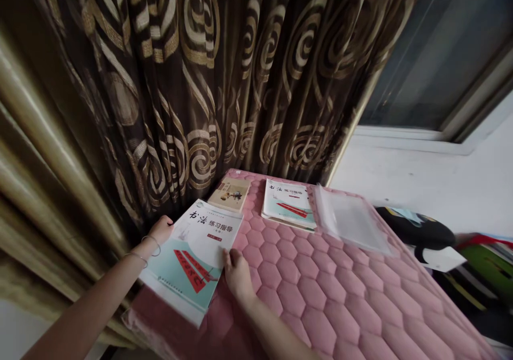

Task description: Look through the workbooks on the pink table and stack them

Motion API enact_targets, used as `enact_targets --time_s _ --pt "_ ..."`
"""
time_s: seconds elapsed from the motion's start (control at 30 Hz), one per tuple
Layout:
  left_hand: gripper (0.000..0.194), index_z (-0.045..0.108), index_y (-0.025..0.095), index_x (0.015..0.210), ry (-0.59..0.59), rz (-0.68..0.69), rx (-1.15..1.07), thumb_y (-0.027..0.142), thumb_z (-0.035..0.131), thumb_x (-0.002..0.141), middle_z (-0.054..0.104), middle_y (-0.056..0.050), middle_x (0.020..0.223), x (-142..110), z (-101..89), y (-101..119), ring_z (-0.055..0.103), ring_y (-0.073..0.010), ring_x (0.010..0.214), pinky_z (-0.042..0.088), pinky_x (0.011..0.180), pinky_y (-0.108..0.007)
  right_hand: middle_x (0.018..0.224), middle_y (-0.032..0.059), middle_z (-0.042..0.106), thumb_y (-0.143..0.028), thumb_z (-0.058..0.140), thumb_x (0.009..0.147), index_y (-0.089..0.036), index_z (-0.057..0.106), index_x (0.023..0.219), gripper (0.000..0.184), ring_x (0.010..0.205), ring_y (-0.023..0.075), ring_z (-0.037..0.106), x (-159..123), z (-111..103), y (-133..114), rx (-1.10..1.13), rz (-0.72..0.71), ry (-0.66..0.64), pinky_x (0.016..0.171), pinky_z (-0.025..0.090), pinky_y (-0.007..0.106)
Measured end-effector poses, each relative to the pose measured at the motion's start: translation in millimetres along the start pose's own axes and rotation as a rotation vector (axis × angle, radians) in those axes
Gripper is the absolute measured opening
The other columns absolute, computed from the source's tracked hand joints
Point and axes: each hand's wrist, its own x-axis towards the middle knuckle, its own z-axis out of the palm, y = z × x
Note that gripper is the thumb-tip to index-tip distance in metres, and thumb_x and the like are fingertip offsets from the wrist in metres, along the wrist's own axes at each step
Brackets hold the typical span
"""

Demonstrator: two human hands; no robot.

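A white and teal workbook (196,256) with red banner art lies at the near left corner of a table under a pink quilted cover (320,285). My left hand (161,229) grips its left edge, fingers curled under, with thin bangles on the wrist. My right hand (237,274) holds its right edge, thumb on the cover. A second, matching workbook stack (287,204) lies farther back. A small tan book (230,194) sits behind the held one.
A clear plastic folder (352,220) lies right of the second workbook. Brown swirl-patterned curtains (208,82) hang behind the table. A window (441,55) and white wall are at the right. A dark bag (417,229) and coloured items sit beyond the right edge.
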Motion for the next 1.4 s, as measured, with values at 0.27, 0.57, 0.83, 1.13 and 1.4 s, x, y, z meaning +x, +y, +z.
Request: enact_targets --time_s 0.27,0.57,0.83,1.13,1.4 --pt "0.013 0.053 0.022 0.069 0.041 0.045 0.275 0.012 0.062 0.068 0.065 -0.005 0.075 -8.4 -1.6 8.8 0.063 -0.0239 0.087 0.045 0.077 -0.028 0.065 0.0041 0.061 -0.066 0.038 0.084 -0.026 0.043 0.068 0.043 0.058 0.0194 0.056 -3.1 -0.1 4.2 0.08 0.041 -0.037 0.05 0.041 0.029" --pt "0.041 0.058 0.014 0.12 0.02 0.317 0.667 0.008 0.041 0.082 0.052 -0.02 0.136 -41.1 20.6 33.9 0.048 -0.0309 0.129 0.03 0.108 -0.05 0.072 0.0064 0.065 -0.064 0.039 0.084 -0.024 0.048 0.073 0.042 0.063 0.0194 0.059 -3.7 2.1 10.2 0.134 0.099 -0.067 0.054 0.045 0.028" --pt "0.058 0.031 0.012 0.149 -0.271 0.455 0.858 0.034 0.03 0.095 0.022 -0.012 0.159 -44.9 74.4 56.2 0.016 -0.0284 0.147 0.014 0.117 -0.055 0.07 0.0054 0.063 -0.065 0.037 0.085 -0.024 0.047 0.073 0.044 0.059 0.0176 0.056 -2.6 8.8 12.3 0.15 0.114 -0.007 0.052 0.041 0.027" --pt "0.061 0.027 0.014 0.151 -0.225 0.389 0.909 0.039 0.027 0.095 0.015 -0.009 0.16 -46.2 78.2 59.5 0.012 -0.0266 0.148 0.01 0.118 -0.051 0.068 0.0047 0.062 -0.062 0.035 0.087 -0.025 0.043 0.072 0.041 0.06 0.0179 0.055 -0.2 13.3 16.7 0.109 0.106 0.013 0.052 0.039 0.028" --pt "0.056 0.04 0.016 0.146 -0.184 0.403 0.883 0.031 0.032 0.092 0.028 -0.014 0.156 -43.8 73.5 65.3 0.026 -0.0309 0.144 0.024 0.112 -0.059 0.075 0.0033 0.065 -0.031 0.04 0.095 -0.022 0.052 0.08 0.021 0.066 0.016 0.059 -14.4 -73.5 19.9 -0.252 -0.099 -0.211 0.059 0.042 0.025"
